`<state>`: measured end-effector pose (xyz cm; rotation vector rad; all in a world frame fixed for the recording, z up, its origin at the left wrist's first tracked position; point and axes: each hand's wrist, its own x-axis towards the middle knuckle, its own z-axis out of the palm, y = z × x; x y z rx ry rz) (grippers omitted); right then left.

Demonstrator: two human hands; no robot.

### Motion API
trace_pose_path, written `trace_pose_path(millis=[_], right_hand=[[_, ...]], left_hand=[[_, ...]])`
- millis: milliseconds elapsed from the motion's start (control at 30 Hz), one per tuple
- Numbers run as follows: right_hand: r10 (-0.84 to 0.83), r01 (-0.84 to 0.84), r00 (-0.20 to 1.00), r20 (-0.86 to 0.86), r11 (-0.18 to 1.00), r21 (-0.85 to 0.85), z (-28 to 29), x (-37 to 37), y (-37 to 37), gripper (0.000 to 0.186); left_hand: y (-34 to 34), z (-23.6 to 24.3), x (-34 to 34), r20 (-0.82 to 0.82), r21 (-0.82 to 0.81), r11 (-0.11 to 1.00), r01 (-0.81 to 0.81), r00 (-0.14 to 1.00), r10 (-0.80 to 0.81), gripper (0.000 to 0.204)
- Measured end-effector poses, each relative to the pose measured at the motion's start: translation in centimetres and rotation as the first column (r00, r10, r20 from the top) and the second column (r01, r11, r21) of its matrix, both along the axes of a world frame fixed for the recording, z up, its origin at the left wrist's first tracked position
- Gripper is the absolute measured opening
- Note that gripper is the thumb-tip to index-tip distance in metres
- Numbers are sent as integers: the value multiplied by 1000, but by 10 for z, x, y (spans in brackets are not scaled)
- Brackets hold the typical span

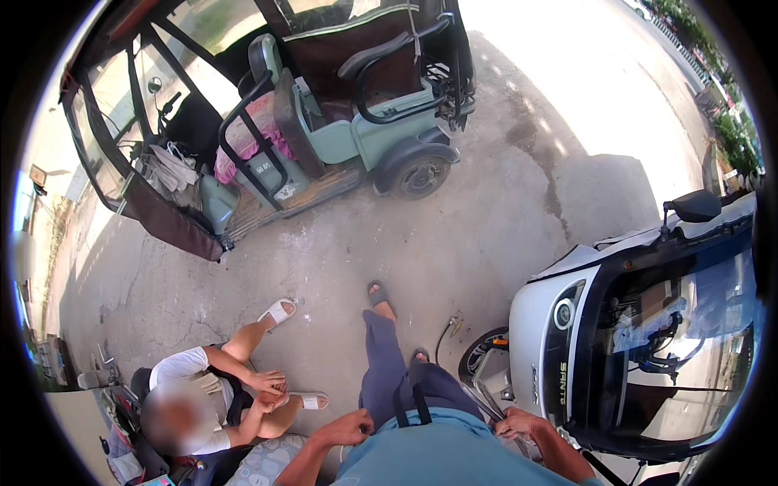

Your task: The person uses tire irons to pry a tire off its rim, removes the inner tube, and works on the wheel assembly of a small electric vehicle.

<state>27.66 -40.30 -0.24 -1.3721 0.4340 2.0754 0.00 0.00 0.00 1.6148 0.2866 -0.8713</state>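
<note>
My left hand [350, 427] is at my left hip with its fingers curled, beside the hem of my blue shirt [421, 449]. What it holds, if anything, is hidden. At my right side, my right hand [519, 423] is also closed, close to the metal frame parts [493, 381] by the front of a white cabbed vehicle [541, 348]; its grip is too small to make out. Two black straps [411, 407] hang from my waist over my grey-blue trousers [386, 364]. A black wheel [480, 352] shows at the vehicle's front.
A green three-wheeler [393, 134] with a dark canopy stands ahead on concrete ground [486, 211]. To my left a seated person [215, 381] in a white top has both hands together. A patterned cushion [271, 462] lies beside them. A thin black cable [440, 340] rises near the wheel.
</note>
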Motion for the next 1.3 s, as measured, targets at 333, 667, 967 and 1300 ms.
trace_pose_path(millis=[333, 667, 967, 1300], right_hand=[[-145, 152, 976, 164, 988, -32, -22, 133, 218, 30], [-116, -118, 386, 915, 978, 173, -451, 323, 430, 40], [-525, 38, 389, 757, 830, 556, -655, 365, 493, 36], [-670, -22, 370, 644, 687, 727, -674, 382, 515, 35]], left_hand=[[124, -61, 175, 34, -155, 857, 492, 869, -493, 20], [213, -383, 440, 252, 502, 860, -92, 967, -44, 33], [211, -627, 546, 296, -96, 854, -512, 804, 515, 59], [215, -690, 548, 370, -261, 838, -478, 753, 545, 62]])
